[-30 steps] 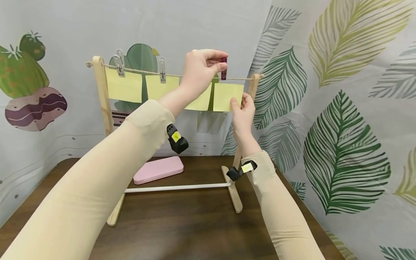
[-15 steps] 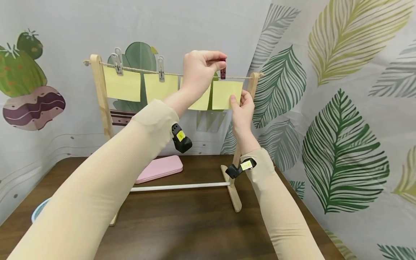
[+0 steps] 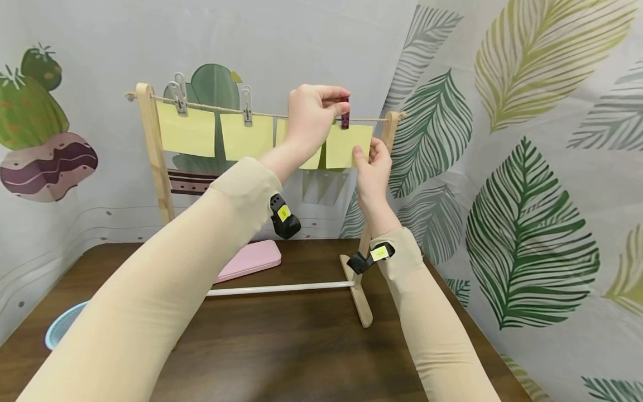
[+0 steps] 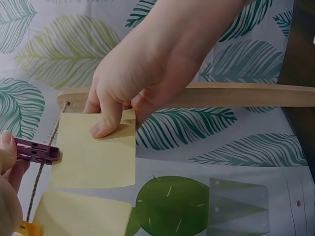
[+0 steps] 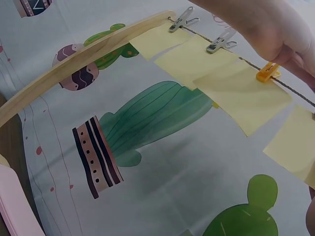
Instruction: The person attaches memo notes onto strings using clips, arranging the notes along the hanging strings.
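Observation:
My left hand (image 3: 312, 117) pinches a dark purple clothespin (image 3: 345, 119) between thumb and fingers. The clothespin's end overlaps the top edge of the rightmost yellow paper note (image 3: 344, 148) at the twine. My right hand (image 3: 375, 170) pinches that note near its lower right corner, the thumb lying on its front. In the left wrist view the clothespin (image 4: 38, 151) straddles the twine at the note's edge. Along the twine hang more yellow notes, two under grey clips (image 5: 220, 41) and one under an orange clip (image 5: 267, 72), which my left arm hides in the head view.
A wooden frame (image 3: 154, 145) carries the twine and has a white crossbar (image 3: 281, 288) low down. Behind the bar lies a pink case (image 3: 256, 258) on the brown table (image 3: 281, 357). A light blue basket (image 3: 62, 324) shows partly behind my left sleeve.
My left hand has lowered the purple clothespin from above the note to its top edge. The right hand keeps its pinch on the note. The blue basket has come into view at left.

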Motion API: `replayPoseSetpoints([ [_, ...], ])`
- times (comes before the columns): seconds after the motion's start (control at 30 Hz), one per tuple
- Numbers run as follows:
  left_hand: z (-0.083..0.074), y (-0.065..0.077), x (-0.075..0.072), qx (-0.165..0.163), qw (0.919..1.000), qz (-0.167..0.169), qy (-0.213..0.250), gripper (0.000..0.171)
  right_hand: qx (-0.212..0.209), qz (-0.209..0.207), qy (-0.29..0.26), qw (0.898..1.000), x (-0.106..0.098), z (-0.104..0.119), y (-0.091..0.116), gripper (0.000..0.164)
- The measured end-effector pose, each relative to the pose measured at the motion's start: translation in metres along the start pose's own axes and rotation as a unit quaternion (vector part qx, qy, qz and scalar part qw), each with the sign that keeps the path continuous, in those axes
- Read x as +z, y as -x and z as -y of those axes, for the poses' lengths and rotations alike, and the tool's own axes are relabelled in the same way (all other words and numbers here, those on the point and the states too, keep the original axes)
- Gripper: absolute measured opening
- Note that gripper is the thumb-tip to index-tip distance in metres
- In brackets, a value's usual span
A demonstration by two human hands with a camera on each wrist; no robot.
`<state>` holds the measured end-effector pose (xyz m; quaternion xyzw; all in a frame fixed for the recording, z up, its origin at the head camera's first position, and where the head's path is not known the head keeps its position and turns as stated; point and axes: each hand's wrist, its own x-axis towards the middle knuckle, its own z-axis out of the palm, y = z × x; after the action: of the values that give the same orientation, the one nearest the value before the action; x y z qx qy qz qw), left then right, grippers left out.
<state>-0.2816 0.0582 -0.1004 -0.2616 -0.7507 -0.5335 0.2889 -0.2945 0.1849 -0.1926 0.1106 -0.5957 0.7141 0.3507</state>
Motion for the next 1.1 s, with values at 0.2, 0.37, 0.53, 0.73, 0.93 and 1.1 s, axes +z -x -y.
replayPoseSetpoints([
  [0.2,0.0024,0.0007,-0.001,0.0,0.9999,0.008,-0.015,0.024,-0.001,0.007,-0.007,1.0,0.0041,0.0021,-0.0009,0.026],
  [0.37,0.0047,0.002,-0.0019,-0.012,0.9994,0.019,-0.025,0.027,0.002,0.003,-0.018,1.0,0.0077,0.0021,-0.0006,0.026],
  [0.53,0.0067,0.0026,-0.0017,-0.022,0.9988,0.029,-0.033,0.031,0.005,-0.001,-0.022,1.0,0.0095,0.0019,0.0,0.027],
  [0.73,0.0062,0.0026,-0.0032,-0.017,0.9984,0.035,-0.042,0.035,0.01,-0.004,-0.025,1.0,0.0099,0.0023,-0.0009,0.028],
  [0.93,0.0056,0.0036,-0.0054,-0.022,0.9972,0.043,-0.058,0.038,0.017,0.0,-0.021,1.0,0.0095,0.0019,-0.0006,0.03],
  [1.1,0.0049,0.0035,-0.0051,-0.029,0.9956,0.06,-0.066,0.04,0.017,-0.005,-0.022,1.0,0.008,0.0012,-0.001,0.03],
])
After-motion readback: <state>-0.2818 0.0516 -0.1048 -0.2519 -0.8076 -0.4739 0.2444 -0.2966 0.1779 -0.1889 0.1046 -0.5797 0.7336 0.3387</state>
